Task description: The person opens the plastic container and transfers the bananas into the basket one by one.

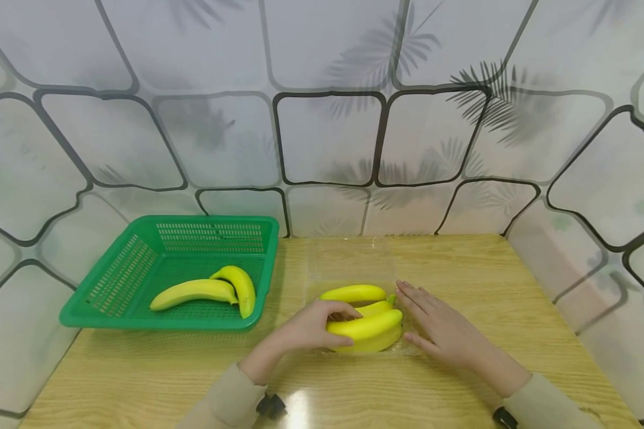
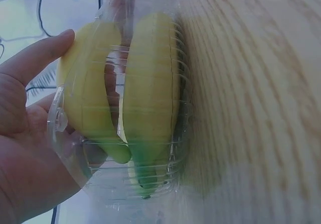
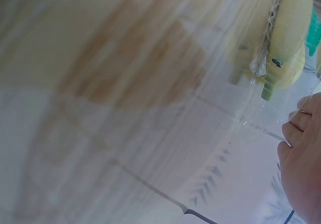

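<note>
Head view: looking down at a clear plastic container (image 1: 410, 348) on a wood-grain table (image 1: 461, 262), with its see-through lid (image 1: 349, 257) open on the far side. Got yellow bananas piled inside, including a back banana (image 1: 354, 293), a middle banana (image 1: 375, 308) and a front banana (image 1: 367, 326) on top of a lower banana (image 1: 378, 344). Left hand (image 1: 322, 325) curled around the left end of the front one, thumb on the near side, fingers tucked into the gap behind it. Right hand (image 1: 437, 325) flat, with fingers straight and close together, thumb spread apart, right beside the container's right end; can't tell if actually touching it. Over to the left, a green basket (image 1: 161, 323) with two more in it, a flatter-lying banana (image 1: 195, 292) and a curved banana (image 1: 245, 291), touching each other. Behind everything, a stone-outline wall (image 1: 327, 137) with grey leaf prints. Beige sleeves (image 1: 236, 390) on both arms.
</note>
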A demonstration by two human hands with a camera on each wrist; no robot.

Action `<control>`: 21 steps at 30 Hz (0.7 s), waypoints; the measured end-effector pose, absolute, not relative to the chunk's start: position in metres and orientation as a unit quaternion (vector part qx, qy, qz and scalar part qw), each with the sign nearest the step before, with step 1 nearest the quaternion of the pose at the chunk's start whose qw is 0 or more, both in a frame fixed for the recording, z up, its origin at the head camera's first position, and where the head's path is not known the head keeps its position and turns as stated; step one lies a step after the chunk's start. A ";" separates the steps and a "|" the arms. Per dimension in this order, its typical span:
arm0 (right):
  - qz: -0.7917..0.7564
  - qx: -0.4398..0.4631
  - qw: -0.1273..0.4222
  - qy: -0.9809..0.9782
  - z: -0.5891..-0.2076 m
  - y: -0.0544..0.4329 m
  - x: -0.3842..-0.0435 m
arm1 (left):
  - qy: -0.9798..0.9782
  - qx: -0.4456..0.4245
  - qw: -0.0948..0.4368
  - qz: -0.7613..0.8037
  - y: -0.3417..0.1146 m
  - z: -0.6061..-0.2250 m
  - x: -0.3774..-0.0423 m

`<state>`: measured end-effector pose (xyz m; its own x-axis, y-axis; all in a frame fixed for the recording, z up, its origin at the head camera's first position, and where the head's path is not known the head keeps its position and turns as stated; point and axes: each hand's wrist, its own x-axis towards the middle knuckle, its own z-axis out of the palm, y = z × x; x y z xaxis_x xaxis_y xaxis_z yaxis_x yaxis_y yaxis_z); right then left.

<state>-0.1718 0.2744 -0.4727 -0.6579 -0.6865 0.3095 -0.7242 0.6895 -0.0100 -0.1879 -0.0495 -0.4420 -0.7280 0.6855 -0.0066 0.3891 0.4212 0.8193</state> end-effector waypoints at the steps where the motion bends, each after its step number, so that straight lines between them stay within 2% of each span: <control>1: 0.066 0.389 0.142 -0.908 -0.473 0.274 -0.172 | 0.826 0.325 0.171 0.427 -0.050 -0.441 -0.188; 21: 0.070 0.393 0.145 -0.905 -0.473 0.275 -0.172 | 0.838 0.328 0.130 0.417 -0.063 -0.416 -0.187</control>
